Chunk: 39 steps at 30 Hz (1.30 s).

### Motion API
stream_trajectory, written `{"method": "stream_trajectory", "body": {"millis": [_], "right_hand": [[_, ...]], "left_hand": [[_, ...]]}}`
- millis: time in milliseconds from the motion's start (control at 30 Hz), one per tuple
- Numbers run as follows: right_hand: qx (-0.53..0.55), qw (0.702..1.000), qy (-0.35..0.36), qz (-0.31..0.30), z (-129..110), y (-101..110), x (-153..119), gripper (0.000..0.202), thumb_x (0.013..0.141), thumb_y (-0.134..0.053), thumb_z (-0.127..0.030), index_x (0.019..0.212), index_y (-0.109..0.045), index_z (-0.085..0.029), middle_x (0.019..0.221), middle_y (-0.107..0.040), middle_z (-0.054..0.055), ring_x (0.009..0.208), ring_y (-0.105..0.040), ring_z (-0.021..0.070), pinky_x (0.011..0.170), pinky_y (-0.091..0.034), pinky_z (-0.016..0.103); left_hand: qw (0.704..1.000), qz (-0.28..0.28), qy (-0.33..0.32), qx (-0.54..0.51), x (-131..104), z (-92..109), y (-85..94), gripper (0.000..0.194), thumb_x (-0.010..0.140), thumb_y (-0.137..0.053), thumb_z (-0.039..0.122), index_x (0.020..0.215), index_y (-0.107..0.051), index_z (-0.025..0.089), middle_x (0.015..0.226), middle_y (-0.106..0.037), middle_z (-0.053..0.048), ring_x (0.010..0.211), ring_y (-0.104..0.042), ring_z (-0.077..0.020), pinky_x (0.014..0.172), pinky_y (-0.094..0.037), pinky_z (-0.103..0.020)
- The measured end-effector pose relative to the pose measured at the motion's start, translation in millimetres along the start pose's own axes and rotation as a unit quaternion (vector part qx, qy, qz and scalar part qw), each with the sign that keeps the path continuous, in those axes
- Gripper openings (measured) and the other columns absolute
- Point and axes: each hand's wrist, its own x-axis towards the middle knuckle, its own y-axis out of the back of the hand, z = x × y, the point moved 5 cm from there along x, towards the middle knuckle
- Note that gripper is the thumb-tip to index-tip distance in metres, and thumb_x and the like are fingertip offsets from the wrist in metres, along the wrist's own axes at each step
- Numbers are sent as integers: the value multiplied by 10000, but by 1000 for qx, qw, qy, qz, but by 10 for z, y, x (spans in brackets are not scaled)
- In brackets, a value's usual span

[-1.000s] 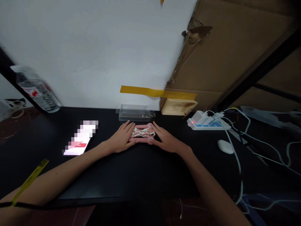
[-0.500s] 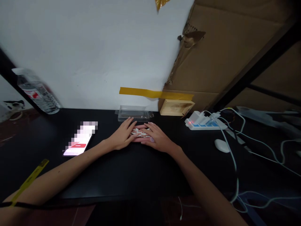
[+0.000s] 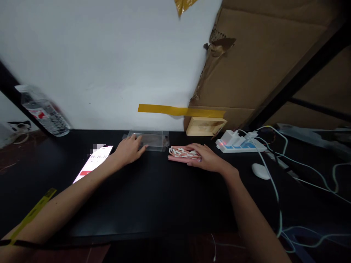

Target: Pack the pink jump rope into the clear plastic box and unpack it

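My left hand (image 3: 130, 149) grips the left end of a clear plastic box (image 3: 155, 140), its thumb along the near side and its fingers over the top. The box lies on the black table near the wall. To the right, my right hand (image 3: 208, 157) is closed around the right end of a shallow pink box (image 3: 178, 159). Small white-tipped sticks (image 3: 182, 152), which look like cotton swabs, fill the pink box in a loose heap. My right palm and fingers hide its right end.
A lit phone (image 3: 94, 164) lies beside my left forearm. Against the wall are a water bottle (image 3: 46, 113) at left and a shallow wooden box (image 3: 201, 126). At right sit a power strip (image 3: 241, 144), a white mouse (image 3: 260, 171) and trailing white cables (image 3: 270, 175).
My left hand has left the pink box and taken hold of the clear box, which has shifted left and nearer. My right hand has moved right with the pink box.
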Motion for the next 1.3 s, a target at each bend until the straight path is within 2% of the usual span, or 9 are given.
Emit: {"method": "stream_trajectory", "body": {"millis": [133, 267, 367, 433, 500, 667, 767, 833, 1300], "right_hand": [[-6, 1000, -12, 22, 114, -145, 65, 1036, 729, -723, -680, 1567, -308, -235, 1608, -339, 143, 1490, -247, 431, 1184, -274, 636], [-20, 1000, 3, 10, 138, -248, 103, 983, 742, -714, -672, 1546, -362, -230, 1577, -394, 147, 1493, -239, 431, 1190, -261, 645], [-1, 1000, 16, 5, 105, -217, 87, 929, 754, -729, -629, 1524, -400, -226, 1561, -417, 147, 1489, -265, 413, 1184, -288, 630], [11, 1000, 19, -1, 74, -180, 71, 912, 746, -754, -596, 1506, -423, -215, 1563, -410, 155, 1493, -257, 406, 1186, -288, 621], [21, 999, 24, -3, 39, -140, 60, 897, 730, -782, -561, 1483, -448, -207, 1550, -426, 159, 1495, -255, 404, 1190, -277, 617], [60, 996, 68, -18, -90, -57, 57, 776, 708, -821, -467, 1386, -519, -237, 1393, -582, 111, 1428, -401, 379, 1188, -279, 611], [71, 994, 77, -26, -153, -26, 54, 724, 677, -851, -398, 1323, -560, -247, 1321, -625, 88, 1386, -460, 365, 1201, -246, 612], [79, 994, 71, -27, -177, -26, 51, 735, 644, -873, -370, 1306, -579, -250, 1341, -613, 91, 1409, -425, 372, 1199, -251, 608], [129, 989, 54, -43, -142, -161, 84, 847, 610, -903, -381, 1377, -560, -273, 1437, -565, 94, 1498, -261, 375, 1178, -289, 593]], "left_hand": [[999, 32, -4, -15, 25, -24, -86, 610, 986, -323, 567, 1342, -520, 112, 1253, -583, -232, 1223, -529, -424, 1002, -421, -577], [998, 5, -67, -19, 15, -17, -248, 647, 969, -337, 604, 1403, -474, 145, 1456, -470, -208, 1398, -346, -442, 1108, -285, -629], [997, -9, -77, -4, 0, 9, -166, 583, 996, -295, 593, 1246, -577, 149, 1295, -588, -192, 1274, -497, -398, 1051, -386, -572], [998, -26, -53, 4, 8, 8, -74, 564, 1013, -267, 583, 1091, -622, 151, 1077, -651, -168, 1056, -623, -342, 914, -496, -492], [999, -16, -26, 13, 26, -10, 8, 525, 1014, -294, 556, 1039, -628, 151, 1020, -645, -159, 971, -638, -319, 847, -522, -456], [998, 18, -67, 8, 50, -46, -55, 542, 992, -348, 515, 1341, -528, 142, 1367, -541, -179, 1313, -469, -352, 1081, -385, -503], [997, -23, -78, 0, 42, -98, -217, 634, 1002, -280, 538, 1500, -378, 158, 1561, -376, -155, 1469, -268, -371, 1176, -228, -538], [996, -48, -82, -4, 31, -121, -290, 660, 1005, -251, 558, 1535, -330, 172, 1592, -338, -141, 1487, -231, -373, 1188, -190, -540], [988, -25, -152, -5, -57, 56, -123, 663, 1000, -255, 601, 1489, -395, 174, 1485, -458, -154, 1392, -372, -381, 1151, -265, -536]]}}
